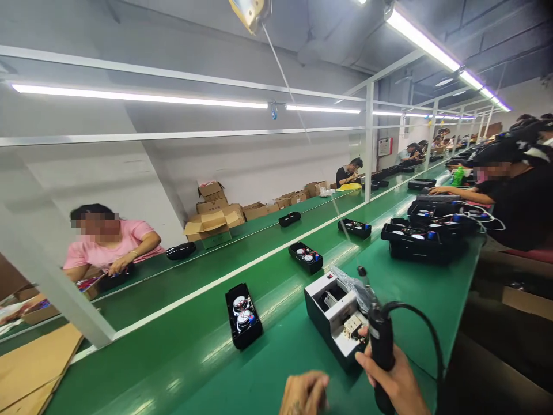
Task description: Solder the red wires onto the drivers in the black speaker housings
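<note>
In the head view, my right hand [400, 374] is wrapped round a black electric screwdriver [382, 340], held upright with its bit end pointing up and a black cable curving off to the right. Just behind it stands a white and dark screw feeder [317, 308], its top partly covered by clear plastic. My left hand [305, 393] is over the bench at the bottom edge, fingers curled together; whatever is in them, if anything, is hidden. Beyond it, on the green belt, lies an open black speaker housing [243, 316] with two round silver drivers and a blue part.
More open housings [306, 257] lie along the belt, and others are stacked [419, 239] at right. A person in pink [116, 248] works across the line; a co-worker in black [518, 202] sits at right. Cardboard boxes [216, 219] line the far side. A white post [56, 259] rises at left.
</note>
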Motion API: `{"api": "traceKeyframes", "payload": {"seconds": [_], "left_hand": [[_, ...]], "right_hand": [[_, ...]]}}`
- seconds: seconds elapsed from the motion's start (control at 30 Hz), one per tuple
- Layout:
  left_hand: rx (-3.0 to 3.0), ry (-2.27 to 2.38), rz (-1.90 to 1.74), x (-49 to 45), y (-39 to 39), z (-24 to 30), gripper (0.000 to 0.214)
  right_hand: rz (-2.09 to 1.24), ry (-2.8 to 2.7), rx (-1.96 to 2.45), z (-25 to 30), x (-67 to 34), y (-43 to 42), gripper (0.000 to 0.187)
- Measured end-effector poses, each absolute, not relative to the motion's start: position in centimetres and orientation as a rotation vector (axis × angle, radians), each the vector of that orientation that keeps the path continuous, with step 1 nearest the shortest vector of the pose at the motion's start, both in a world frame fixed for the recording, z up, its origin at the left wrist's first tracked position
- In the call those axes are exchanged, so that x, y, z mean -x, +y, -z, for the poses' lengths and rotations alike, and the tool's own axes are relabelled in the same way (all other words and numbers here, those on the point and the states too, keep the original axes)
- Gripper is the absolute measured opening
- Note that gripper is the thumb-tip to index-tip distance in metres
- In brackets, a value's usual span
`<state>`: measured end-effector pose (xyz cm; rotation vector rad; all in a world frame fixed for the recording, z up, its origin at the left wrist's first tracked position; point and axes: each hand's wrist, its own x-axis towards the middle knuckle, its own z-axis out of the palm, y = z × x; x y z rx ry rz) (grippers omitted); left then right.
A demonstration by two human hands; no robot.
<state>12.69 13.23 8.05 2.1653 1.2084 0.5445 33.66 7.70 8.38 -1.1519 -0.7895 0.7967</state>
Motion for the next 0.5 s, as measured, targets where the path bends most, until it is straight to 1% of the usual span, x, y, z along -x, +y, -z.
{"api": "traceKeyframes", "payload": {"seconds": [0.03, 0.1, 0.2, 0.27, 0.33, 0.4, 0.5], "left_hand": [[-2.118, 1.224, -0.592, -13.9, 14.8, -8.9, 0.057], [-2.043, 1.239, -0.728, -16.2, 17.9, -10.9, 0.065], [-1.966, 1.225, -0.913, -18.8, 21.1, -13.2, 0.056], [-1.923, 1.222, -0.985, -19.1, 21.8, -13.3, 0.059], [-1.877, 1.24, -1.018, -17.7, 21.5, -11.9, 0.062], [-1.839, 1.294, -1.031, -14.9, 20.7, -9.2, 0.06], [-1.916, 1.559, -1.106, -9.4, 19.4, -4.9, 0.045]], "right_hand": [[-0.729, -0.829, 1.235, -7.9, -34.2, 8.2, 0.053], [-0.649, -0.918, 1.345, -7.0, -35.1, 9.2, 0.052], [-0.6, -1.045, 1.427, -5.4, -36.3, 10.6, 0.059], [-0.562, -1.086, 1.454, -4.0, -36.9, 11.2, 0.062], [-0.55, -1.118, 1.455, -1.9, -37.4, 11.5, 0.056], [-0.558, -1.132, 1.462, 0.6, -37.6, 11.7, 0.049], [-0.465, -0.99, 1.55, 4.3, -37.3, 11.8, 0.048]]}}
